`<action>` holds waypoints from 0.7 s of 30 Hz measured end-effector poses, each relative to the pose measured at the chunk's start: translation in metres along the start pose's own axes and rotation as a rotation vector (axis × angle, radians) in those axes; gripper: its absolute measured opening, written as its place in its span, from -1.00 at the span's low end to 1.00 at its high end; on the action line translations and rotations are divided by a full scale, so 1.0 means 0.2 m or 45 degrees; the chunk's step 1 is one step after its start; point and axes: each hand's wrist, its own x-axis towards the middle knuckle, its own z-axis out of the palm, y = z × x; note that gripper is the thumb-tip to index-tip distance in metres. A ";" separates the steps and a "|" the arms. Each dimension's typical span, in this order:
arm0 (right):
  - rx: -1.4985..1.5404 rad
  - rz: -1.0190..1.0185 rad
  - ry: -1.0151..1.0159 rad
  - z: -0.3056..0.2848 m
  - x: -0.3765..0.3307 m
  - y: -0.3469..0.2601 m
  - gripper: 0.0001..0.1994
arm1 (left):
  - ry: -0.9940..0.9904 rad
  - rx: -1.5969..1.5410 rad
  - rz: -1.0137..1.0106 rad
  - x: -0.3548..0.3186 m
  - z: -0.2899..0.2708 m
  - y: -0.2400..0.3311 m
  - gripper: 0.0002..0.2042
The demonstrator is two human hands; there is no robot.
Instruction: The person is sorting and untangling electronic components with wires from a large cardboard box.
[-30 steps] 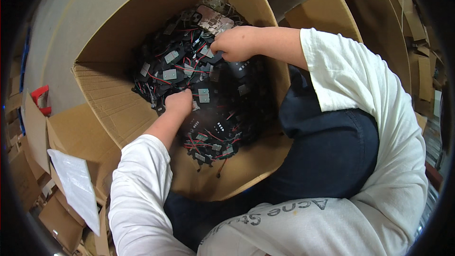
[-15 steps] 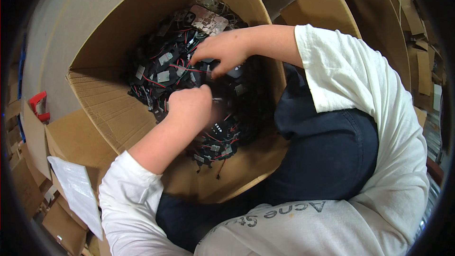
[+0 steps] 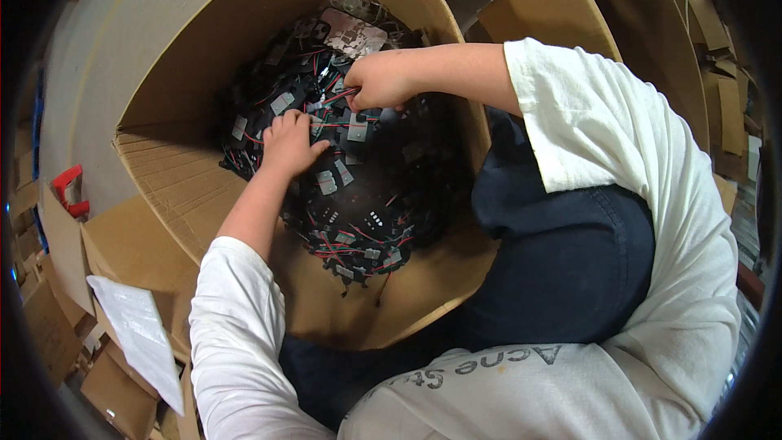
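Left hand (image 3: pixel 287 147) slid away from the right hand (image 3: pixel 380 81), fingers spread over the black parts (image 3: pixel 373 218); the right looked pinched on red wires (image 3: pixel 336 99). Plenty still sat heaped inside the cardboard box (image 3: pixel 173 183), no clue how much was done.

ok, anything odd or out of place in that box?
One thing: a pinkish, mottled flat piece near the far corner of the cardboard box. It looks unlike the black parts with red and green wires heaped beside it. Can't tell what it is.
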 end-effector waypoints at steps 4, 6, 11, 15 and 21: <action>0.180 -0.215 -0.004 0.05 -0.01 0.02 -0.74 | 0.048 -0.053 -0.013 -0.02 0.04 0.06 -0.55; 0.176 -0.386 0.165 0.09 0.06 0.09 -0.76 | 0.047 -0.107 -0.056 0.00 0.07 0.13 -0.59; 0.577 -0.300 0.117 0.00 -0.03 -0.05 -0.79 | -0.182 -0.119 -0.250 -0.01 0.06 0.17 -0.69; 0.765 -0.437 0.324 0.00 0.01 0.02 -0.78 | 0.219 0.569 0.011 0.00 -0.34 0.25 -0.74; 0.514 -0.418 0.813 0.01 0.02 0.01 -0.76 | 0.376 0.987 -0.168 -0.10 -0.83 0.38 -0.77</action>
